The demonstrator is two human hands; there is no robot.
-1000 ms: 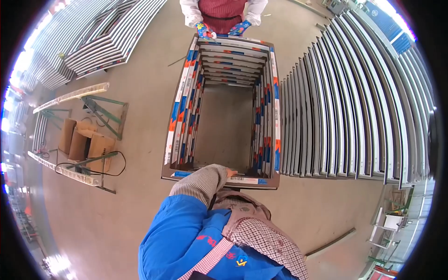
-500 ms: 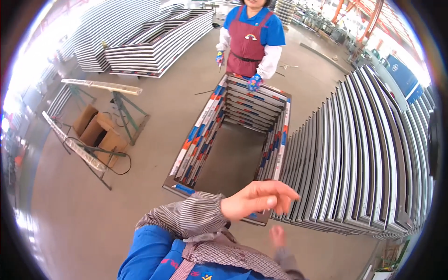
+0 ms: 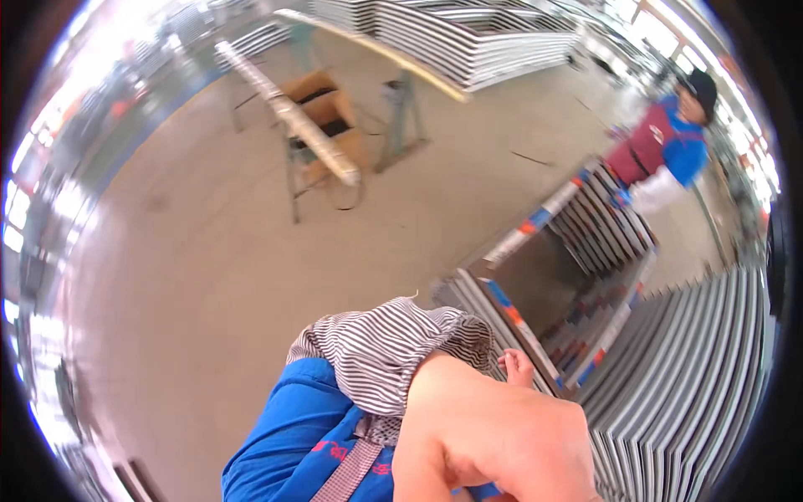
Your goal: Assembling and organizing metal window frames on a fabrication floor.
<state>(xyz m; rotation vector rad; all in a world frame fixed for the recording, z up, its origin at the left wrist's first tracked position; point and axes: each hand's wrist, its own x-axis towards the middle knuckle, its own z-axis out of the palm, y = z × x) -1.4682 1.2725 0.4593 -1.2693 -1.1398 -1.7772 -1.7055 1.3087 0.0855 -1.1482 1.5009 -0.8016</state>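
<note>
My left hand (image 3: 502, 427) is large and close at the bottom, reaching from a striped sleeve cuff (image 3: 381, 351). Its back faces up; the fingers bend down and are mostly hidden. Just beyond it show a few fingers of my right hand (image 3: 518, 366), slightly apart with nothing seen in them; its palm and arm are covered by the left hand. These fingers appear beside the near side of a stack of rectangular frames (image 3: 535, 220) with hollow middles and red, blue and white strips along the rims. Whether they touch it, I cannot tell.
Across the stack a co-worker (image 3: 652, 146) in a maroon apron rests a gloved hand (image 3: 621, 198) at its far end. Grey frames (image 3: 686, 351) stand in a dense row at right. Trestles carry wrapped bars (image 3: 293, 117) near a cardboard box (image 3: 335, 109). More stacked frames (image 3: 502, 58) lie behind.
My view has swung left, so the stack and co-worker now sit further right. My left hand has come lower and closer, its fingers turned down. My right hand's fingers now show beyond it.
</note>
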